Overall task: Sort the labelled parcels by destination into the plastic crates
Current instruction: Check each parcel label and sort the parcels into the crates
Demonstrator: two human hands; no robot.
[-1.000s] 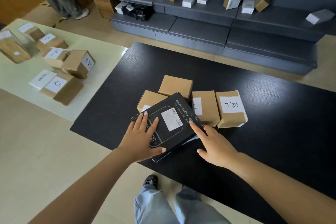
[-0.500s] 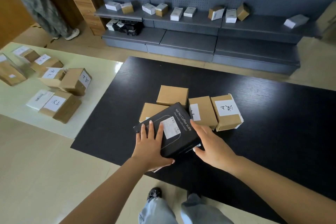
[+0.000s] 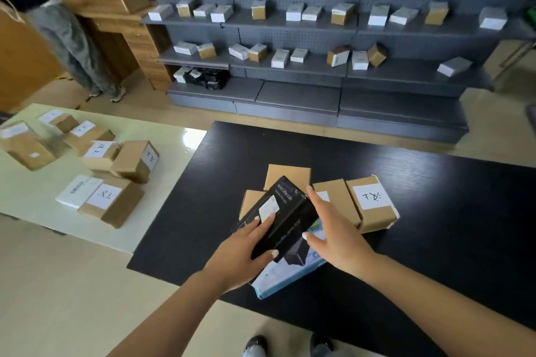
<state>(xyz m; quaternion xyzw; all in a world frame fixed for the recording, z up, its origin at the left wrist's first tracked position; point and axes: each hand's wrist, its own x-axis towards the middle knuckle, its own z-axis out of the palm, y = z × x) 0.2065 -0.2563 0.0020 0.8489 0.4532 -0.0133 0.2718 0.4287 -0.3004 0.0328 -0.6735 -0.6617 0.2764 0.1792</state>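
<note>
Tilting up off the black wood-grain table, the flat black cardboard coffee-scale box is rising on its left edge, its white shipping label turned toward the camera, probably so the destination can be read. The left hand is gripping the box's near-left corner, with fingers curled over the top face beside the label and the thumb pressing the side panel. The right hand is held open with fingers spread, its fingertips touching the box's far-right edge, apparently steadying the tilt rather than carrying weight.

Beneath the lifted box a pale blue and white flat carton is lying at the near edge of the table, partly uncovered. Just beyond, four brown cardboard parcels are sitting packed together; the rightmost brown parcel with a handwritten white label is facing up, so its marking is showing.

To the left, on the cream glossy table, more brown labelled parcels are lying in loose groups, perhaps already sorted. No plastic crates are appearing anywhere in view, so the black box's destination cannot be told. On the far side, grey metal shelving is holding small white and brown boxes.
</note>
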